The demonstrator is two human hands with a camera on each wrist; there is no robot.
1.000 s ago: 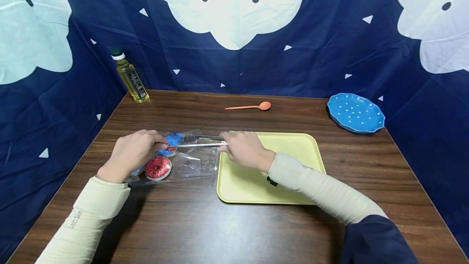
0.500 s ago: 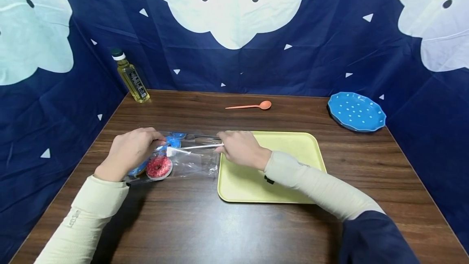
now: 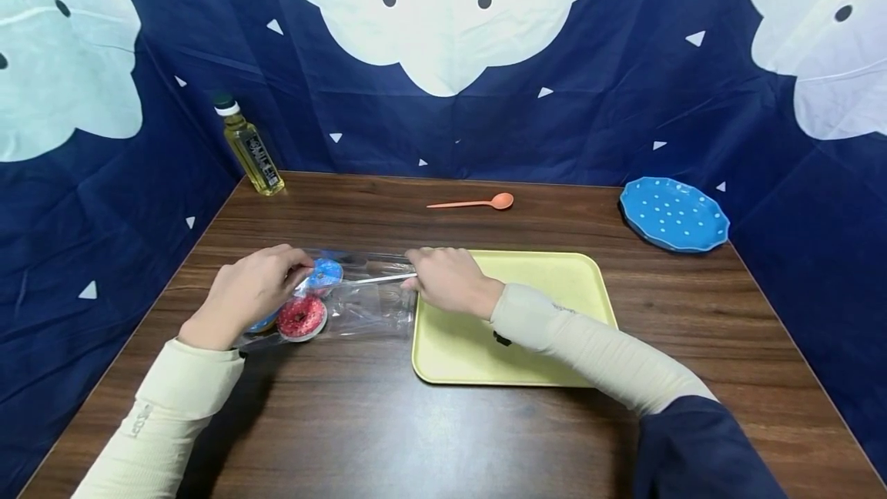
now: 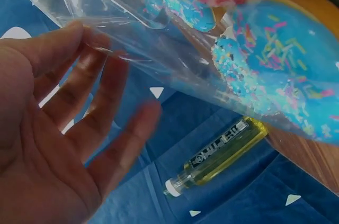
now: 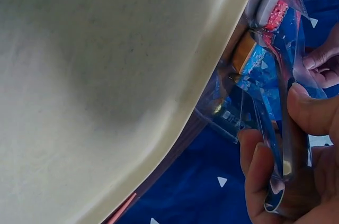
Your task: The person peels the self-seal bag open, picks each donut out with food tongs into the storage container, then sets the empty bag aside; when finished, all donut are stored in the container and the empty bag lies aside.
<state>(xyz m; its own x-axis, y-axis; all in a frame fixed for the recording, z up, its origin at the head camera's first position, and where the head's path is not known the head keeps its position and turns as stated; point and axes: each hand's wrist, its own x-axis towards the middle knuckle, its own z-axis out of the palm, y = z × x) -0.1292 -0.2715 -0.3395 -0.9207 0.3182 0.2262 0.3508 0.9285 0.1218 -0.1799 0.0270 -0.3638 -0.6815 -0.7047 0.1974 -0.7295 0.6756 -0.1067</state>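
Observation:
My left hand (image 3: 255, 289) pinches the edge of a clear plastic bag (image 3: 367, 314) between thumb and fingertips; in the left wrist view the other fingers of that hand (image 4: 69, 128) are spread. Inside the bag lie a red donut (image 3: 301, 317) and blue donuts (image 3: 326, 274), (image 4: 286, 54) with sprinkles. My right hand (image 3: 452, 280), over the tray's left edge, grips metal tongs (image 3: 384, 279) by the handle end. Seen from the right wrist, the tongs (image 5: 283, 107) reach from that hand (image 5: 296, 150) among the film towards the donuts; their tips are unclear.
A yellow tray (image 3: 506, 364) lies right of the bag. Behind are an orange spoon (image 3: 502, 201) and, at the back left, an oil bottle (image 3: 255, 152). A blue dotted plate (image 3: 674, 214) sits at the back right. Blue cloth hangs around the table.
The right hand has shifted slightly left with the tongs. The bag's film has moved near the blue donuts, and one shows more fully beside the left hand, which stays nearly in place.

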